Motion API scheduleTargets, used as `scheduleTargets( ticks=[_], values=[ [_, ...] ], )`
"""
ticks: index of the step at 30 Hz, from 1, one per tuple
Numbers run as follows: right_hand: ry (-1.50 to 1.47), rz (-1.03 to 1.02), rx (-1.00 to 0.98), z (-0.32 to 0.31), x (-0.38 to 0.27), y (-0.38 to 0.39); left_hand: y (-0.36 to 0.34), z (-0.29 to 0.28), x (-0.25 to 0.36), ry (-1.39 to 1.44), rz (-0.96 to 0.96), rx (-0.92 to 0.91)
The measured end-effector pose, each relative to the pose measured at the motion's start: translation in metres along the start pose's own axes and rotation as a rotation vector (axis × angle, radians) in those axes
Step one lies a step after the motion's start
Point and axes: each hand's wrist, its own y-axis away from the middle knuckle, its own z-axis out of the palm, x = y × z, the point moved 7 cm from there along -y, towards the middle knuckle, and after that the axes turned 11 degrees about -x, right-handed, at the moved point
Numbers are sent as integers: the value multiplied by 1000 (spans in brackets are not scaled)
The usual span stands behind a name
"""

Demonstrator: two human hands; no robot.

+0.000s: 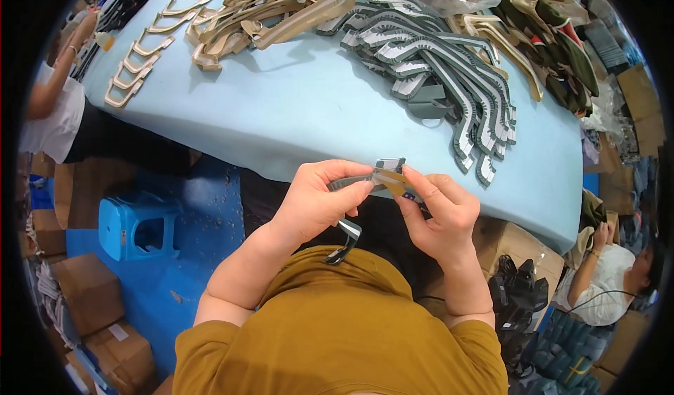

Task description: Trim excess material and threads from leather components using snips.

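Observation:
Just off the table's front edge, my left hand (319,198) pinches a narrow grey strip (347,181), whose dark, white-lined tail (345,244) hangs down below the hands. My right hand (439,212) grips the same piece at a tan section (390,179), beside a short upturned grey-and-white end (390,163). Fingertips of both hands are close together around the piece, hiding part of it.
The pale blue table (239,121) carries grey-white bent strips (463,114), tan strips (267,16) and olive pieces (562,65). A blue stool (137,223) and cartons (91,290) stand left. Other people (53,114) work at left and at right (604,282).

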Motion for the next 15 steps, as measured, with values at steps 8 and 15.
scheduleTargets(
  ticks=[8, 15],
  values=[
    [44, -7, 10, -4, -8, 2, 4, 4, 1, -36, 90, -15],
    [-183, 153, 168, -31, 19, 9, 1, -19, -2, 243, 39, -6]
  ],
)
